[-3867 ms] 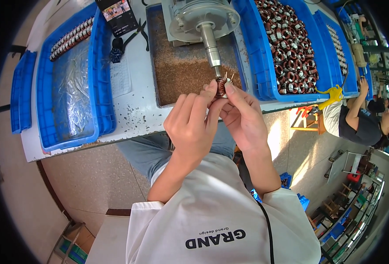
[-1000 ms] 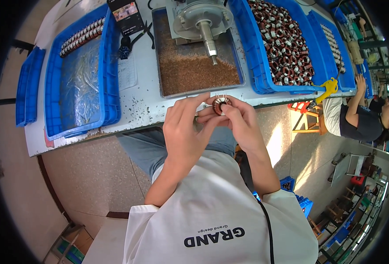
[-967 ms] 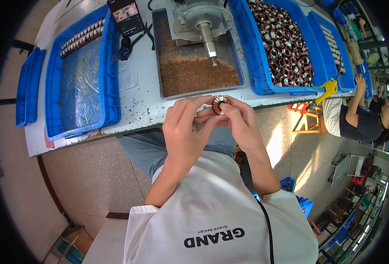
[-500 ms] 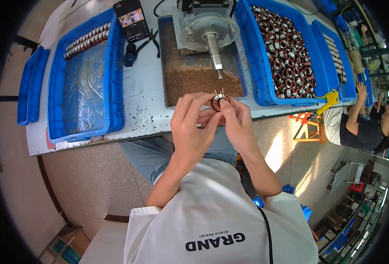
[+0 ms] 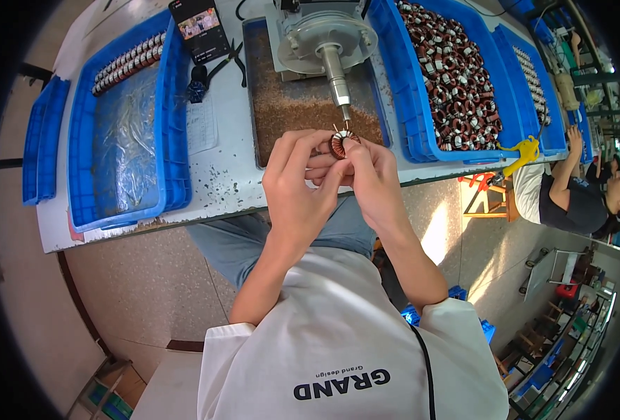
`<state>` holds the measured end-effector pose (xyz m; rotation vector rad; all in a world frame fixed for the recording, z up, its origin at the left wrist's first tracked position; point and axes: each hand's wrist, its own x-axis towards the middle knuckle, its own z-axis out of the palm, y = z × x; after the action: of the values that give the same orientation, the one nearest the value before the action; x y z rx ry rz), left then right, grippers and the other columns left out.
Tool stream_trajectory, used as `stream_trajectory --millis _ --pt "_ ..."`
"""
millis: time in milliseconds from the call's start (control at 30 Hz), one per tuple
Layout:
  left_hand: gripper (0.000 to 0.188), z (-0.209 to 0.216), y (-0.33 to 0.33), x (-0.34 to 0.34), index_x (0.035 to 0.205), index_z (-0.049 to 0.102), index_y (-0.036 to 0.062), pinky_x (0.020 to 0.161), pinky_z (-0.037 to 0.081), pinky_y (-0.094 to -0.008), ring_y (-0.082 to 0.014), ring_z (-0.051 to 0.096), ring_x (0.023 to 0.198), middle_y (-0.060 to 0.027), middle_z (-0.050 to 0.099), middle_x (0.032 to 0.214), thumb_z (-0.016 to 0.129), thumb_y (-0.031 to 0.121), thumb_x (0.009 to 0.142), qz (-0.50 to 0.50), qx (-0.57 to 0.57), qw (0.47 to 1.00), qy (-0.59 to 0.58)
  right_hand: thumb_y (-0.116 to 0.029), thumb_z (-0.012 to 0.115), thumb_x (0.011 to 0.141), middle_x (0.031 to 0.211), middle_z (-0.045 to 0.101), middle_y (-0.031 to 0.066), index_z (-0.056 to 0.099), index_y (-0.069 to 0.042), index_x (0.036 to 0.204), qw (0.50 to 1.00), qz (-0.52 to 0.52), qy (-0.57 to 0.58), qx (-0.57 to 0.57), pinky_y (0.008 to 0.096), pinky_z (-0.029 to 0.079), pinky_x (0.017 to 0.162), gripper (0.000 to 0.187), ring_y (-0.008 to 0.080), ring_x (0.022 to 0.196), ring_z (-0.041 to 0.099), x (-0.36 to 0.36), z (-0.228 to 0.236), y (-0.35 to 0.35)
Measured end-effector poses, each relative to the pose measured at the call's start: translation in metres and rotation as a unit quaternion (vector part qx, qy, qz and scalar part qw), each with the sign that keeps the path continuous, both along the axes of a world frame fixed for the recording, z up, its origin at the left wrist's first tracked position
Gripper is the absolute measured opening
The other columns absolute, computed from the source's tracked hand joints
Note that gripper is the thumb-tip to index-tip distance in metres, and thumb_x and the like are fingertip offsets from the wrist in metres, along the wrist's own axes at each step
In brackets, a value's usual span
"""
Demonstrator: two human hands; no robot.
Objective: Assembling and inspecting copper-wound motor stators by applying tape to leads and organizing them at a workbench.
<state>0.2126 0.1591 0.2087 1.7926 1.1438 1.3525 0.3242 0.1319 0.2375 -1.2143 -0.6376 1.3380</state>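
Note:
A small ring-shaped coil (image 5: 341, 144), wound in copper-brown wire with white on it, is pinched between both hands. My left hand (image 5: 297, 171) closes on its left side. The thumb and fingers of my right hand (image 5: 372, 170) grip it from the right. Thin wire ends stand up from the coil, right at the tip of the machine's metal spindle (image 5: 336, 78); whether they touch I cannot tell. The spindle points down toward me from a machine with a round clear guard (image 5: 308, 43). Beneath it lies a tray (image 5: 255, 91) strewn with copper-coloured scraps.
On the right, a blue crate (image 5: 402, 105) holds many loose coils; another blue crate (image 5: 512, 91) has coils in rows. To the left, a blue crate (image 5: 164, 133) contains coil rows and plastic film. Pliers (image 5: 234, 59), a watch (image 5: 197, 85) and a phone (image 5: 201, 31) lie nearby. A co-worker (image 5: 576, 196) sits at right.
Both hands have brought the coil up to the spindle tip, its wire ends now at the tip. The whole view has shifted slightly.

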Motion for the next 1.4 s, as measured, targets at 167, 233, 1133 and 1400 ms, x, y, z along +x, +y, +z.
stream_trajectory --millis 167,233,1133,1400 --pt "0.039 0.000 0.000 0.000 0.106 0.070 0.0007 0.071 0.050 -0.0303 -0.0202 0.061 0.080 -0.0087 0.067 0.101 0.077 -0.008 0.069 -0.005 -0.013 1.000 -0.003 -0.012 0.048 0.103 0.090 0.074 0.0167 0.066 0.006 0.101 1.000 0.011 -0.010 0.004 0.0262 0.061 0.068 0.026 0.0203 0.075 0.074 0.003 -0.002 0.001" --pt "0.040 0.000 0.000 0.001 0.107 0.070 0.0009 0.072 0.050 -0.0312 -0.0212 0.061 0.080 -0.0091 0.066 0.101 0.078 -0.008 0.069 -0.007 -0.018 1.000 -0.005 -0.011 0.047 0.103 0.091 0.075 0.0179 0.065 0.007 0.101 1.000 0.014 -0.013 0.006 0.0267 0.062 0.070 0.026 0.0215 0.077 0.076 0.004 -0.002 0.002" --pt "0.038 0.000 0.003 0.011 0.106 0.072 0.0037 0.075 0.045 -0.0308 -0.0201 0.059 0.078 -0.0063 0.068 0.099 0.080 -0.002 0.069 0.039 -0.001 0.999 0.008 -0.013 0.050 0.103 0.084 0.074 0.0153 0.068 0.006 0.096 1.000 0.007 -0.023 -0.016 0.0262 0.060 0.068 0.027 0.0196 0.074 0.073 0.010 -0.003 0.011" --pt "0.036 0.002 0.002 0.010 0.104 0.073 0.0012 0.069 0.050 -0.0281 -0.0178 0.061 0.078 -0.0073 0.069 0.095 0.078 -0.008 0.070 0.051 0.029 0.998 0.026 -0.013 0.050 0.103 0.085 0.074 0.0159 0.068 0.006 0.096 1.000 0.016 -0.016 -0.011 0.0262 0.061 0.068 0.027 0.0192 0.074 0.074 0.008 0.005 0.009"
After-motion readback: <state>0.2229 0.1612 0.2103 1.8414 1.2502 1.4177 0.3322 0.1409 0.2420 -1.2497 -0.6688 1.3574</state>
